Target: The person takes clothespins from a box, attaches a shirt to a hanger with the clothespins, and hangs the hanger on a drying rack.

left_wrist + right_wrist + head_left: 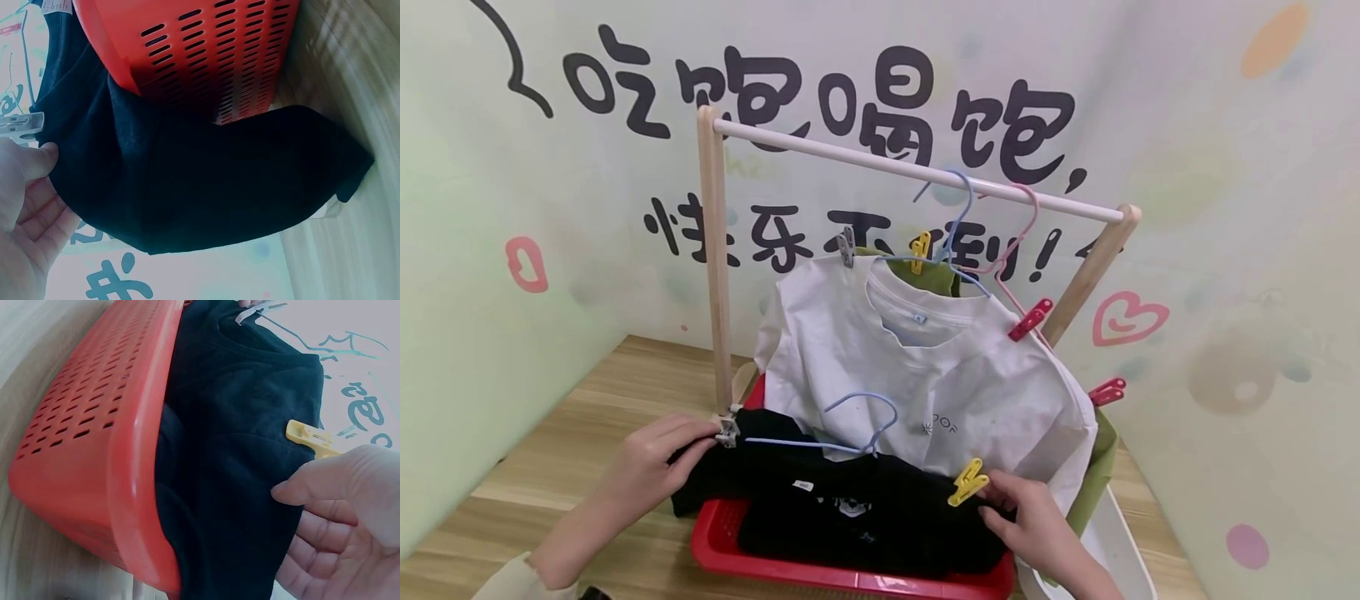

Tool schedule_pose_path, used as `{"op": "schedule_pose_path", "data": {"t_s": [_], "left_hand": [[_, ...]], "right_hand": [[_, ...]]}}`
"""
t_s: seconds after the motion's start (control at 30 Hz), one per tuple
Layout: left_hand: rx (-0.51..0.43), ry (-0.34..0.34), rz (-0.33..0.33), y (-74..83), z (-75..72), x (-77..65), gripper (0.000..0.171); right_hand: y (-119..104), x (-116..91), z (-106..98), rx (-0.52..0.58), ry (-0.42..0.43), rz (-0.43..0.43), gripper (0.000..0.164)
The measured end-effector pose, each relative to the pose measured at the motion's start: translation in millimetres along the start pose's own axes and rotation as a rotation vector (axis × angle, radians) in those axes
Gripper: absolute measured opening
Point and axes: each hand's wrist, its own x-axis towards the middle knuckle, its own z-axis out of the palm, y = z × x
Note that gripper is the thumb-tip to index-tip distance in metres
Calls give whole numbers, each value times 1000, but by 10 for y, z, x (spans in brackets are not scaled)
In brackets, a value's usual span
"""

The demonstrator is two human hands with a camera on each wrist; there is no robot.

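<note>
A black T-shirt (917,500) on a blue hanger (850,450) is stretched between both hands over the red basket (775,558). My left hand (658,458) pinches one shoulder, right beside a grey clip (727,432); in the left wrist view the thumb lies on the cloth and the sleeve hangs down outside the basket. Near a yellow clip (967,482), my right hand (1033,517) pinches the other shoulder between thumb and fingers. The hanger's hook stands up from the collar in front of a white T-shirt (842,333).
A wooden rack with a white rail (850,157) stands behind. From it hang the white T-shirt on a blue hanger and a green garment (1101,467) on a pink hanger (1022,225). Red clips (1031,320) hold at the right. A white bin (1120,542) stands right of the basket.
</note>
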Motion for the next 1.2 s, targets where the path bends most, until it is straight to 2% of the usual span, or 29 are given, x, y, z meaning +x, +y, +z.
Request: {"op": "schedule_pose_path", "data": {"t_s": [0.2,0.27,0.47,0.6,0.8,1.2], "left_hand": [[35,11,5,-17,-20,53,47],[41,33,20,-25,-17,78,47],[1,58,27,-32,-23,136,42],[18,82,45,-50,-21,173,42],[44,108,53,-69,-34,257,44],[43,135,46,-85,-111,538,45]], "right_hand": [[-65,47,-51,-21,75,10,34],[-99,68,-82,-30,88,28,34],[-171,107,-158,-23,102,62,36],[-198,123,-205,-4,121,40,37],[-231,191,-313,-67,187,-18,37],[-311,371,-570,-107,228,-72,35]]}}
